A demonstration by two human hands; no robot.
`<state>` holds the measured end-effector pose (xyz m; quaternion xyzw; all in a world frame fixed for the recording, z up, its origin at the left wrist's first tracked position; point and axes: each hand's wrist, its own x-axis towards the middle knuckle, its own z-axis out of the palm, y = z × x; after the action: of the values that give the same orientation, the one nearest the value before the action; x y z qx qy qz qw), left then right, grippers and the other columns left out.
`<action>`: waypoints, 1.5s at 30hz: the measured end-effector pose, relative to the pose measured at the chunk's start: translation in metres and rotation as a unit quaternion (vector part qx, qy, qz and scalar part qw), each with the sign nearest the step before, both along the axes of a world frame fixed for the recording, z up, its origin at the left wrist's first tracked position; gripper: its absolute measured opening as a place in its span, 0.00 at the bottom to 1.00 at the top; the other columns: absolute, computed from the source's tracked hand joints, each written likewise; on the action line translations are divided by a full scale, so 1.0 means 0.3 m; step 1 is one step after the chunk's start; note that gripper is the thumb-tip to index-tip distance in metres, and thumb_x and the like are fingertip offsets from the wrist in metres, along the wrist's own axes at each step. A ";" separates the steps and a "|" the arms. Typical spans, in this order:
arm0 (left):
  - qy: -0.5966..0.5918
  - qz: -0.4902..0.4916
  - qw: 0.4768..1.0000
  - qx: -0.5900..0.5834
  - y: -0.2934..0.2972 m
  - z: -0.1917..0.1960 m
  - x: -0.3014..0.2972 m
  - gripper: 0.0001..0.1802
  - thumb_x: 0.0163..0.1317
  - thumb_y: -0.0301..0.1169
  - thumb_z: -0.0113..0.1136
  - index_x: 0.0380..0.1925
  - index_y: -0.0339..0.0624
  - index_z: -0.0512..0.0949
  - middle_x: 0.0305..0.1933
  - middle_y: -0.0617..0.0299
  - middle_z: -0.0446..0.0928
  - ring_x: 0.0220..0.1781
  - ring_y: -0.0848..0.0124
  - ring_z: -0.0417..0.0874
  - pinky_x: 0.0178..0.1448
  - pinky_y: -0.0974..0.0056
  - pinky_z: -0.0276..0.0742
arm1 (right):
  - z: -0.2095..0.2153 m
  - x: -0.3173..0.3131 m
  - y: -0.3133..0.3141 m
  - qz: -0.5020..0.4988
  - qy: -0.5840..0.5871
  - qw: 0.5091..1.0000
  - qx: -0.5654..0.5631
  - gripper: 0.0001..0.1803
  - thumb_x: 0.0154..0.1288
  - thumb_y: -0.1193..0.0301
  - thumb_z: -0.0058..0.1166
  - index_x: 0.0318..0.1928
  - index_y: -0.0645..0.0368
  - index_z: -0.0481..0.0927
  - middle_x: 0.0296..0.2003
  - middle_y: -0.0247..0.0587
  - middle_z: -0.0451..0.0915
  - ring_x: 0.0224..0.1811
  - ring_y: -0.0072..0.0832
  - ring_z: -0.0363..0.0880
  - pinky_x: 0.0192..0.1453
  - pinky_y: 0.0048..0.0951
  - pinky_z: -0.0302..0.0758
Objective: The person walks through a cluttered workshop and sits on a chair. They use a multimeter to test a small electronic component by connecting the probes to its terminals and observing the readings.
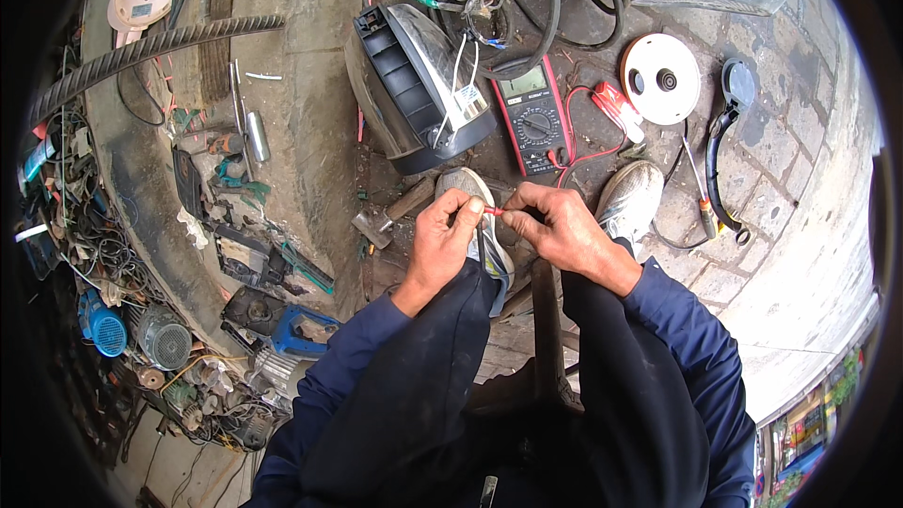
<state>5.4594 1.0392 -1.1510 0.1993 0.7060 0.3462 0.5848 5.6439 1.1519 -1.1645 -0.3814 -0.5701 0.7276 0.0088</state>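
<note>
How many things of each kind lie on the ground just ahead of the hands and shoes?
Multimeter: 1
White round discs: 1
Hammers: 1
Screwdrivers: 1
Black appliance housings: 1
Total: 5
The left hand and right hand pinch a red wire between them.

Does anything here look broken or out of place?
Yes. The appliance on the ground lies tipped on its side with loose wires spilling out. Both hands pinch a thin red wire beside the multimeter.
</note>
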 end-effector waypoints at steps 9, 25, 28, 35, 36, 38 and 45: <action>0.041 -0.025 0.999 0.017 -0.006 -0.007 0.001 0.15 0.76 0.34 0.59 0.29 0.39 0.75 0.25 0.74 0.66 0.31 0.84 0.63 0.34 0.71 0.62 | -0.001 -0.001 0.004 -0.004 -0.014 1.000 -0.024 0.12 0.72 0.66 0.60 0.41 0.65 0.84 0.27 0.51 0.81 0.28 0.36 0.82 0.36 0.37 0.77; 0.091 -0.055 0.994 0.039 0.010 0.011 0.010 0.15 0.74 0.31 0.60 0.27 0.37 0.74 0.24 0.70 0.67 0.30 0.82 0.64 0.34 0.69 0.65 | -0.060 0.025 0.004 -0.065 -0.041 0.995 0.070 0.09 0.69 0.69 0.61 0.40 0.65 0.84 0.33 0.54 0.84 0.35 0.48 0.85 0.41 0.43 0.80; 0.081 -0.061 0.994 0.027 0.013 0.012 0.013 0.14 0.74 0.30 0.60 0.28 0.37 0.74 0.24 0.70 0.67 0.30 0.83 0.65 0.34 0.69 0.66 | -0.121 0.043 0.038 -0.067 -0.167 0.959 0.217 0.10 0.67 0.68 0.63 0.39 0.63 0.80 0.36 0.55 0.84 0.40 0.56 0.84 0.44 0.51 0.79; 0.071 -0.059 0.995 0.044 0.022 0.016 0.016 0.13 0.74 0.29 0.60 0.28 0.36 0.74 0.24 0.70 0.67 0.30 0.83 0.65 0.34 0.70 0.65 | -0.204 0.075 0.090 0.011 -0.334 0.917 0.219 0.22 0.65 0.55 0.67 0.39 0.64 0.79 0.36 0.60 0.85 0.40 0.59 0.85 0.43 0.53 0.79; 0.070 -0.058 0.995 0.044 0.023 0.016 0.017 0.13 0.74 0.29 0.60 0.28 0.36 0.74 0.24 0.70 0.67 0.30 0.83 0.65 0.34 0.70 0.65 | -0.208 0.075 0.093 0.012 -0.340 0.918 0.205 0.23 0.64 0.54 0.67 0.40 0.65 0.80 0.36 0.61 0.86 0.40 0.59 0.85 0.44 0.53 0.79; 0.070 -0.056 0.995 0.046 0.023 0.016 0.018 0.14 0.74 0.29 0.60 0.28 0.36 0.74 0.24 0.70 0.67 0.30 0.83 0.65 0.34 0.70 0.65 | -0.219 0.072 0.104 0.011 -0.344 0.924 0.169 0.25 0.63 0.53 0.68 0.41 0.66 0.82 0.36 0.62 0.86 0.41 0.59 0.86 0.45 0.53 0.80; 0.073 -0.058 0.994 0.053 0.025 0.013 0.019 0.15 0.74 0.29 0.60 0.27 0.36 0.72 0.24 0.71 0.67 0.30 0.83 0.65 0.34 0.70 0.65 | -0.272 0.074 0.153 0.077 -0.304 0.935 0.166 0.23 0.62 0.54 0.68 0.44 0.62 0.85 0.38 0.60 0.86 0.43 0.57 0.86 0.48 0.52 0.81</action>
<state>5.4651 1.0467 -1.1472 0.2949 0.7149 0.3331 0.5395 5.6661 1.1978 -1.2462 -0.5325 -0.6856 0.4705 -0.1581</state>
